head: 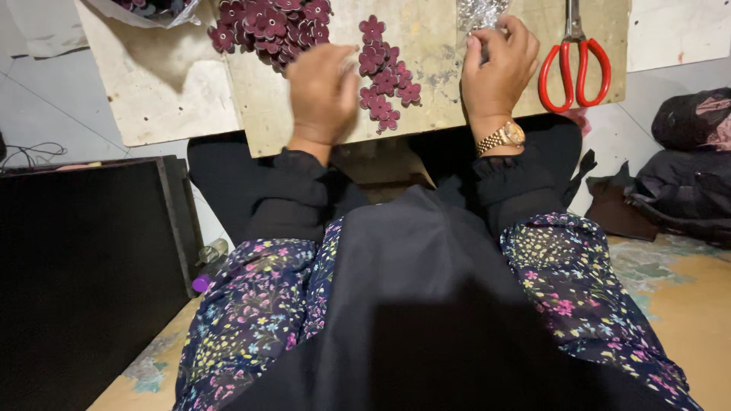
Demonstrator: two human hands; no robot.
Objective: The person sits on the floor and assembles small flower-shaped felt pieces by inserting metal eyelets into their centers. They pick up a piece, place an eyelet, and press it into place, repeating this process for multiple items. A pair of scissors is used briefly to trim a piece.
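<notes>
A worn wooden board (pixel 426 46) lies across my lap. On it sit a heap of dark red fabric flowers (pixel 270 27) at the upper left and a smaller row of the same flowers (pixel 384 80) in the middle. My left hand (pixel 321 91) hovers, blurred, just left of that row, fingers curled; I cannot tell if it holds anything. My right hand (pixel 496 68), with a gold wristwatch (pixel 502 138), rests at the board's upper right, fingers closed on a crinkled clear plastic bag (pixel 478 14) of small shiny pieces.
Red-handled scissors (pixel 575 65) lie on the board right of my right hand. A plastic bag with more flowers (pixel 148 9) sits at the top left. A black panel (pixel 84 266) stands at the left, dark bags (pixel 685 167) at the right. Small bottles (pixel 209 262) lie on the floor.
</notes>
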